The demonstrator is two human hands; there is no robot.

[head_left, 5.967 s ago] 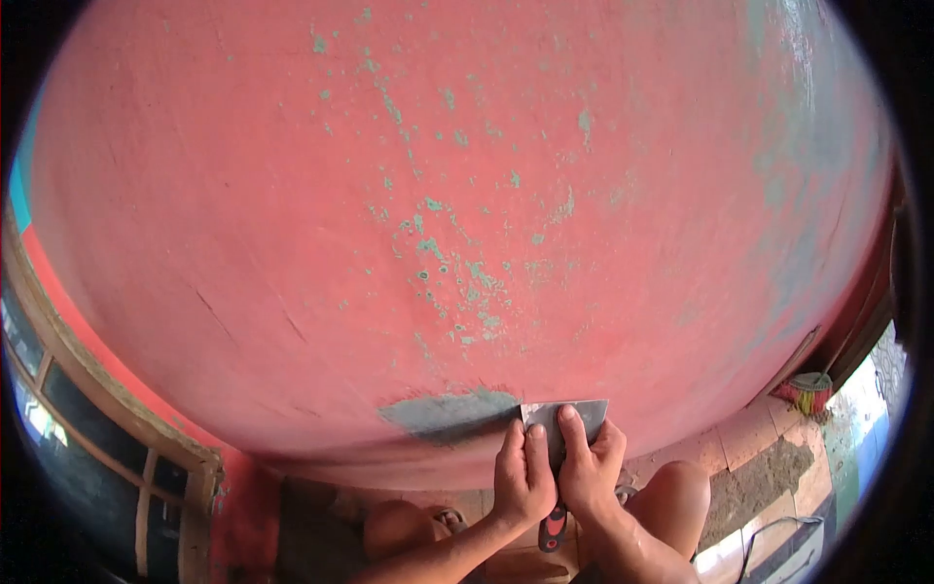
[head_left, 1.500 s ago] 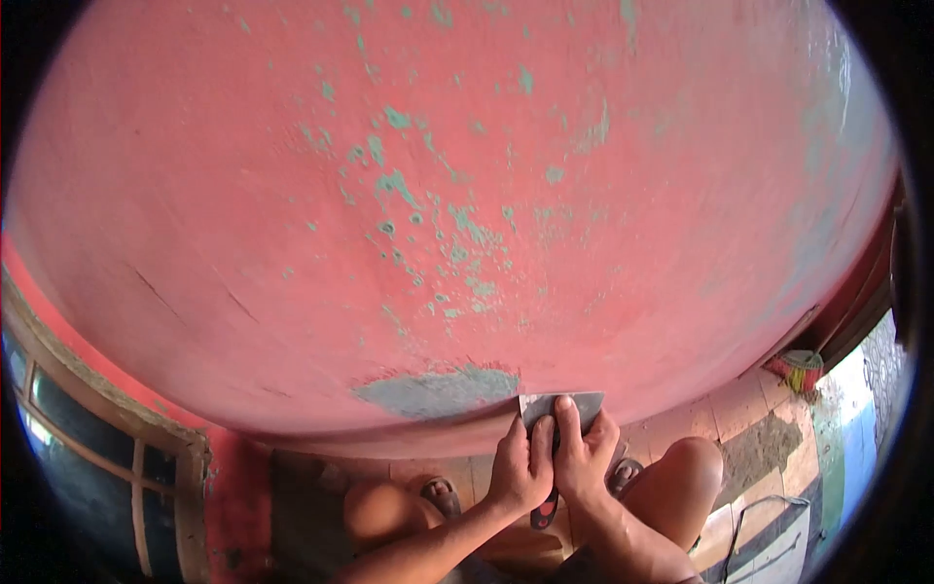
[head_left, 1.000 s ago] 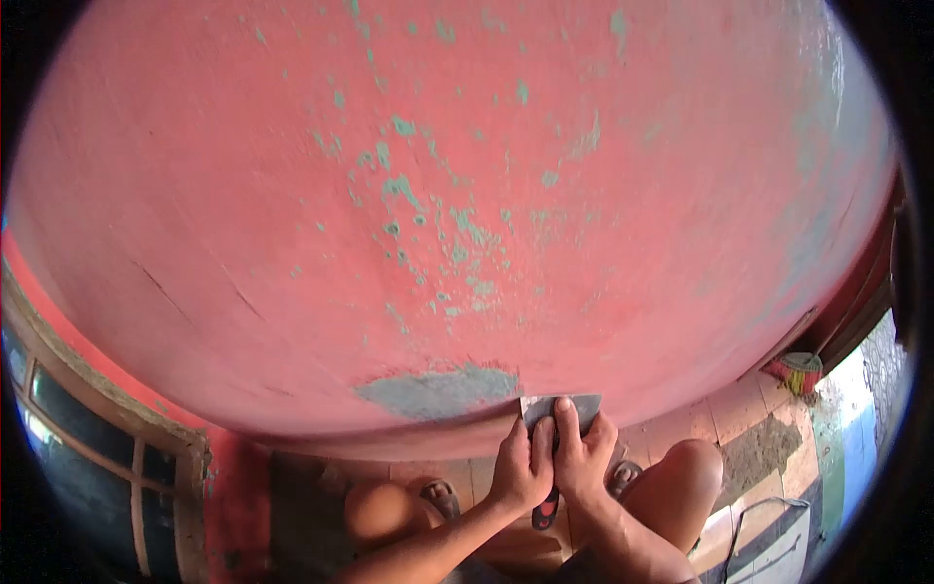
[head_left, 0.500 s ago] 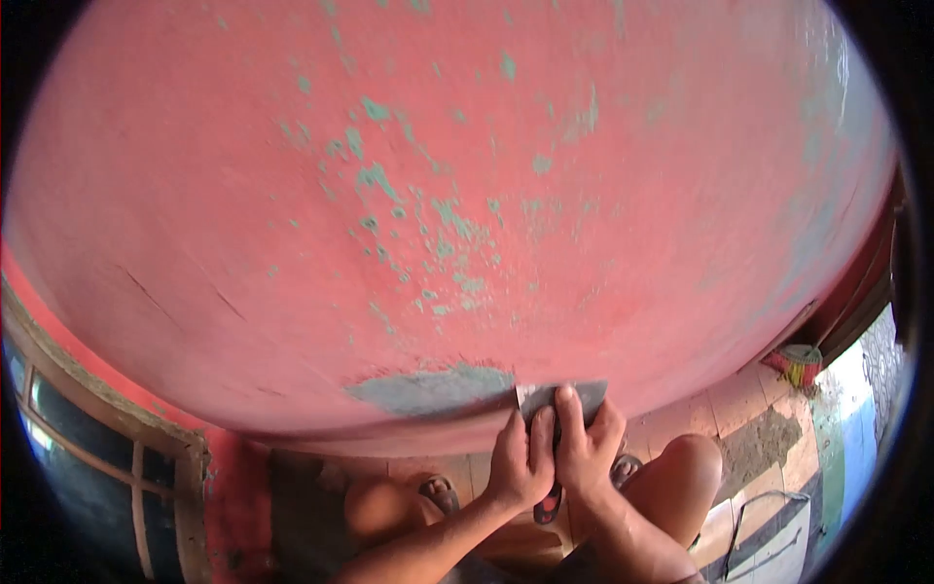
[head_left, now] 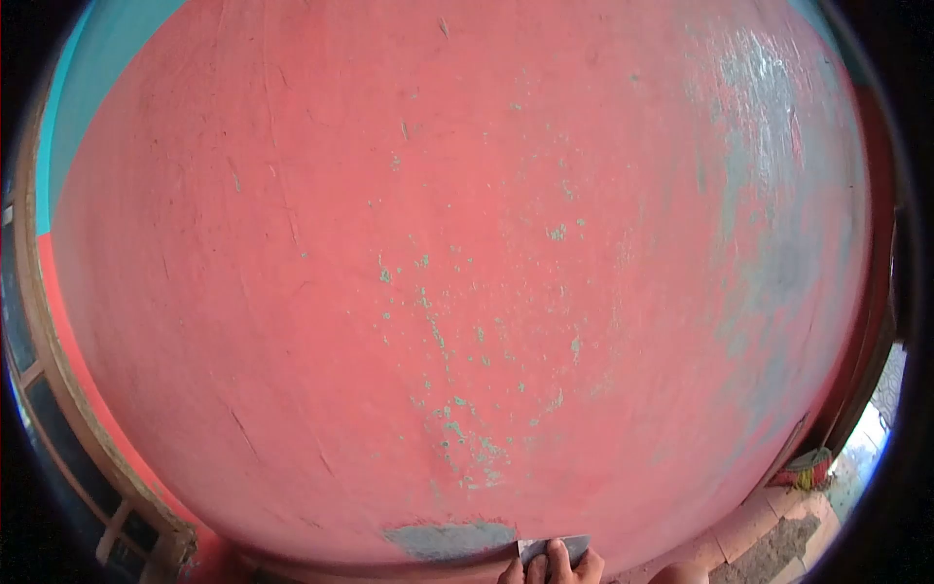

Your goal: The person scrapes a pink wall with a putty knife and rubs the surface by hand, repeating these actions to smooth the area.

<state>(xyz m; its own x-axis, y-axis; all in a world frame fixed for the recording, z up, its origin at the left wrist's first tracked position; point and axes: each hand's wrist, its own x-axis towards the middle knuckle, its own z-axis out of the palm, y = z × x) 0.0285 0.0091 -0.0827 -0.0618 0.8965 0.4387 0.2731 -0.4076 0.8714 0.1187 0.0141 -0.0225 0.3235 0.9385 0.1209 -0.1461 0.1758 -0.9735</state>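
Observation:
A flat metal scraper [head_left: 575, 545] shows at the bottom of the head view, its blade against the lower part of a pink wall [head_left: 321, 321]. Both of my hands are closed round it, mostly cut off by the lower edge. My left hand [head_left: 526, 572] grips its left side. My right hand [head_left: 576, 568] holds the right side, its thumb pressed on the blade. Just left of the blade lies a bare grey patch [head_left: 449, 540] with a ragged edge. The scraper's handle is out of view.
Greenish flecks [head_left: 457, 409] dot the middle of the wall, and grey, worn paint [head_left: 788, 263] covers its right side. A window frame [head_left: 73, 428] borders the left. A broom head [head_left: 806, 470] stands at lower right, near dirt-covered floor tiles [head_left: 773, 560].
The view has tilted up, so the hands and scraper sit lower and my forearms have left the picture. The scraper stays at the grey patch's right end.

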